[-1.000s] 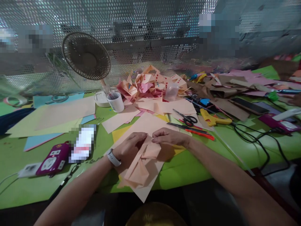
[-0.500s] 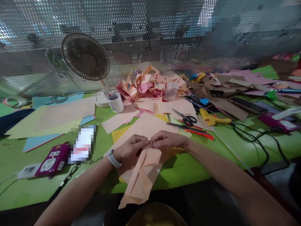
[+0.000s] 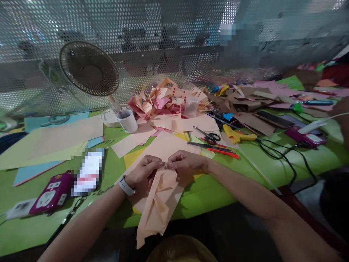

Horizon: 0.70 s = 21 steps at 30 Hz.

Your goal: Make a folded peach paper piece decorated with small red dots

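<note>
My left hand, with a pale watch band on its wrist, is closed in a pinch at the top end of a folded, creased peach paper. My right hand pinches at the same end, its fingertips meeting the left ones. A tiny shiny bit shows between the fingertips, too small to name. From there the folded paper slopes down toward me, its lower end past the table's front edge. Beneath the hands lies a flat peach sheet over yellow paper.
Scissors, a red-handled cutter and a yellow glue gun lie to the right, with black cords. Behind stand a white cup, a fan and a heap of folded papers. A phone lies left.
The view has turned slightly right, so the scene sits further left. Both hands keep their pinch at the paper's top; its lower part has shifted and creased a little differently.
</note>
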Each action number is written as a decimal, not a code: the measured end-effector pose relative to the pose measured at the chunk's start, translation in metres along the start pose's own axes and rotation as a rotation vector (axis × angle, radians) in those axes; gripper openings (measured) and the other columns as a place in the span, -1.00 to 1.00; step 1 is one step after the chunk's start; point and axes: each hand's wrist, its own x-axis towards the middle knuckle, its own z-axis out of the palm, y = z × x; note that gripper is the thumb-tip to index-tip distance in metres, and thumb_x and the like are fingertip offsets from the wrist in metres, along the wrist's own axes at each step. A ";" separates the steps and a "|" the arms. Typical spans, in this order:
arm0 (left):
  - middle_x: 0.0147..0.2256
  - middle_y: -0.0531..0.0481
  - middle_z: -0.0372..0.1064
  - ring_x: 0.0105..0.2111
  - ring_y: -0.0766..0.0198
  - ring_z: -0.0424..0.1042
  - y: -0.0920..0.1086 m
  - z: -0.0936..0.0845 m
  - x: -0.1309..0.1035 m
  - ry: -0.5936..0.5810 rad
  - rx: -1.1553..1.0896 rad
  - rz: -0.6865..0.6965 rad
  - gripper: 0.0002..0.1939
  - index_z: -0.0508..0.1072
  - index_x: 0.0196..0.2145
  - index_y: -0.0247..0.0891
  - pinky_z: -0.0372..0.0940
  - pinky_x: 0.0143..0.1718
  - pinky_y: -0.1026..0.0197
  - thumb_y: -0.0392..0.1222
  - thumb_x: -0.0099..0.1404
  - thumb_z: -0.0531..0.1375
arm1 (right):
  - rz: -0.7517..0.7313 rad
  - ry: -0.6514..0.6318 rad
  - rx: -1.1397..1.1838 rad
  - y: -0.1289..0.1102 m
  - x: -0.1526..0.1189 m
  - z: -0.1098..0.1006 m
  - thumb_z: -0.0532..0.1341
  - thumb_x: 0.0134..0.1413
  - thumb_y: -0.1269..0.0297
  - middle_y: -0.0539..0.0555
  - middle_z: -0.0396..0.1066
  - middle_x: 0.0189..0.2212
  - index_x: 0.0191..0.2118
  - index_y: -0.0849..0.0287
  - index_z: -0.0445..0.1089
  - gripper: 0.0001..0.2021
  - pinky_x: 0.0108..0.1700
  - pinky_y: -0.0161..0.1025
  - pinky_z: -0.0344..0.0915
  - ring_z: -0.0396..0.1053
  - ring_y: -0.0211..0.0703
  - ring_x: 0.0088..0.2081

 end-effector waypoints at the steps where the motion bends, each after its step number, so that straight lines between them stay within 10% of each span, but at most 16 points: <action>1: -0.82 0.13 0.10 -0.83 0.42 0.03 -0.001 0.000 0.000 -0.003 0.000 -0.009 -0.51 0.28 -0.69 -0.22 -0.14 -0.75 0.28 0.11 0.24 0.19 | 0.004 -0.012 0.007 0.001 0.000 -0.001 0.35 0.04 0.01 -0.08 0.31 -0.60 -0.53 0.24 0.35 -0.61 -0.45 -0.39 0.13 0.22 -0.37 -0.51; 8: -0.74 0.16 -0.06 -0.70 0.44 -0.09 0.002 -0.009 0.007 0.179 -0.074 0.101 -0.52 0.11 -0.73 -0.21 -0.18 -0.66 0.26 -0.01 0.09 0.29 | -0.060 0.051 0.092 0.013 0.007 -0.022 0.32 -0.01 0.09 0.02 0.43 -0.59 -0.53 0.26 0.41 -0.69 -0.41 -0.31 0.28 0.34 -0.30 -0.56; 13: -0.73 0.15 0.02 -0.71 0.44 -0.05 -0.004 -0.009 0.006 0.073 -0.048 0.048 -0.54 0.18 -0.69 -0.22 -0.15 -0.66 0.27 0.03 0.21 0.22 | -0.033 0.127 0.014 0.007 0.009 -0.011 0.25 0.05 -0.17 0.04 0.46 -0.57 -0.47 0.25 0.44 -0.51 -0.36 -0.32 0.26 0.37 -0.27 -0.49; 21: -0.74 0.14 0.06 -0.70 0.42 0.01 -0.006 -0.008 0.004 0.065 -0.030 0.069 -0.53 0.22 -0.70 -0.23 -0.07 -0.64 0.28 0.01 0.23 0.25 | -0.065 0.063 0.020 0.014 0.010 -0.006 0.38 0.00 0.13 -0.05 0.40 -0.59 -0.48 0.24 0.42 -0.72 -0.40 -0.37 0.14 0.29 -0.36 -0.51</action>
